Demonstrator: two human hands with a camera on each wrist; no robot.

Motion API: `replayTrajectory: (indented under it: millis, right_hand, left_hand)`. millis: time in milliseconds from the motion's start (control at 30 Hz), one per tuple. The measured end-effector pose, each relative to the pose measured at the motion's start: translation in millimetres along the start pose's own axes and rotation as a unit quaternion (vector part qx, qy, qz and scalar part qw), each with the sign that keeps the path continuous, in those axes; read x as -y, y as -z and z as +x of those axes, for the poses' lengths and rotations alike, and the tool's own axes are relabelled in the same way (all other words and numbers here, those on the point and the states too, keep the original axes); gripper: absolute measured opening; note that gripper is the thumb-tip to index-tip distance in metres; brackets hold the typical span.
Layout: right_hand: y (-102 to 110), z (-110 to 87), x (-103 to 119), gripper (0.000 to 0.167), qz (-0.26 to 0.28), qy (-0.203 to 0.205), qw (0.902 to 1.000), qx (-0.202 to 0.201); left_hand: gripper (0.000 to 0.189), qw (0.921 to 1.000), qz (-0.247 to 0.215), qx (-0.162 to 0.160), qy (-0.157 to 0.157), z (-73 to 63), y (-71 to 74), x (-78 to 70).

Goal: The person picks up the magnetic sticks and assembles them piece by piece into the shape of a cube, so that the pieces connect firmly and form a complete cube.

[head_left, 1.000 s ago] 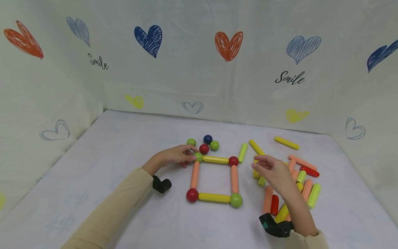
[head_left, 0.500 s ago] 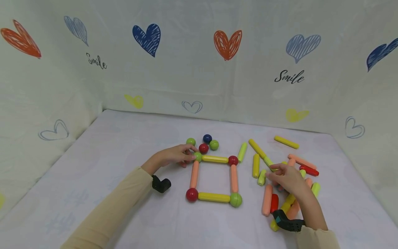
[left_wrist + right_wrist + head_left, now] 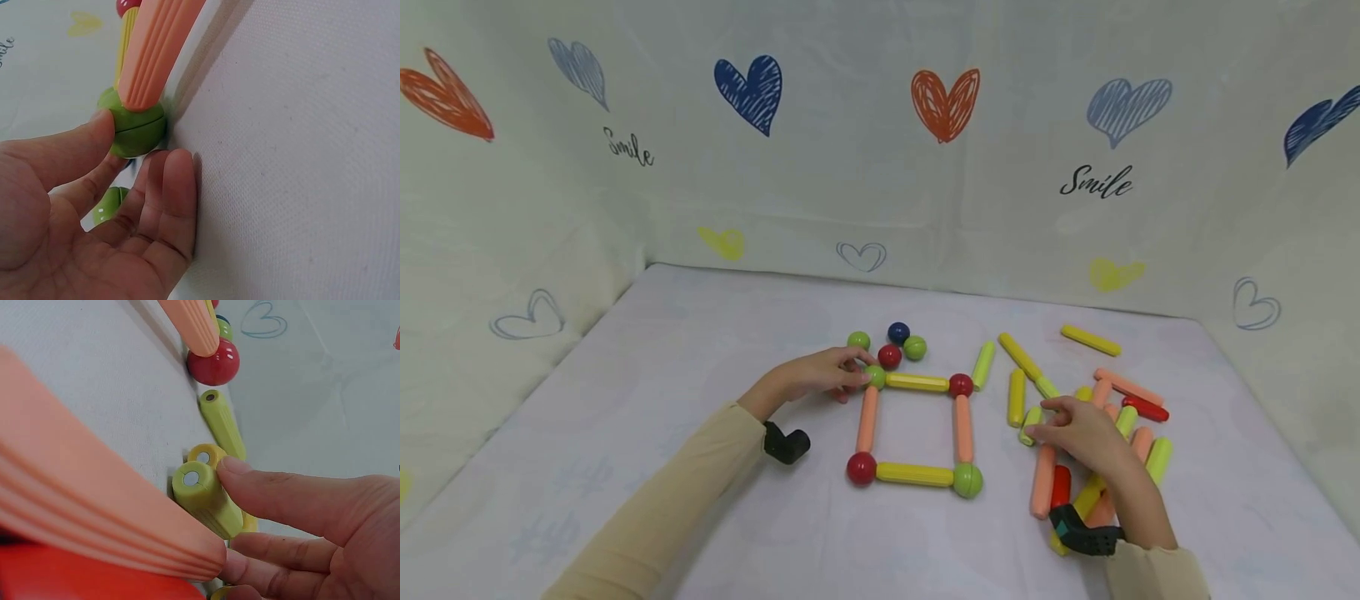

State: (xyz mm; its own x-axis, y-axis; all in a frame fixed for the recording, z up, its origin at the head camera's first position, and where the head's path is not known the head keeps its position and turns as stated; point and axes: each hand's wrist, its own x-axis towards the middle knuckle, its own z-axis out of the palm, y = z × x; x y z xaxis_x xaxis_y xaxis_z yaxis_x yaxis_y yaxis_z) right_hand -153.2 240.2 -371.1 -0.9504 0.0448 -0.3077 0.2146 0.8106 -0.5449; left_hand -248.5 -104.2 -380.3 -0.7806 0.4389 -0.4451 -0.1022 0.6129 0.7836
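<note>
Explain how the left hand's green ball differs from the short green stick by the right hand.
The green ball is round; the short green stick is elongated with a flat end. The ball forms a corner of the square frame; the stick lies outside it. The ball is deeper green; the stick is yellower. Both are green.

The right wrist view's left edge crops a salmon rod (image 3: 106,494); in the head view's lower right, the right hand (image 3: 1086,432) partly hides several rods (image 3: 1126,422).

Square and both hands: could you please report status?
Left hand pinching far green corner ball. Right hand at short green rod, grip unclear. Square looks closed. Orange rod beside right hand.
</note>
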Motion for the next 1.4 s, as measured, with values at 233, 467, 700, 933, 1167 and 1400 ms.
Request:
replayTrajectory:
  millis: [233, 467, 700, 933, 1167, 1400]
  right_hand:
    - [-1.6, -0.4, 4.1, 0.069, -0.012, 0.001, 0.9999, 0.007]
    - [-2.6, 1.0, 3.7, 0.067, -0.012, -0.001, 0.9999, 0.009]
    - [-2.7, 0.4, 3.5, 0.063, -0.002, 0.002, 1.0, 0.007]
    - [-1.6, -1.2, 4.5, 0.057, 0.011, 0.007, 0.9999, 0.005]
    - [-1.8, -1.9, 7.8, 0.056, 0.016, -0.002, 0.9999, 0.005]
    - [-6.3, -6.0, 23.3, 0.057, 0.03, 0.021, 0.9993, -0.011]
  left_hand:
    - [0.033, 1.0, 0.002, 0.003, -0.004, 0.0, 0.9, 1.7]
    - [0.035, 1.0, 0.004, 0.004, -0.005, -0.5, 1.7, 2.8]
    - [0.033, 0.9999, 0.007, 0.011, -0.01, -1.0, 2.2, 1.8]
    - [0.034, 1.0, 0.003, 0.004, -0.005, 2.0, 0.2, 2.6]
    - [0.035, 1.0, 0.003, 0.006, -0.003, 0.2, 0.3, 2.0]
    - [0.034, 1.0, -0.001, 0.006, -0.004, 0.2, 0.7, 1.7]
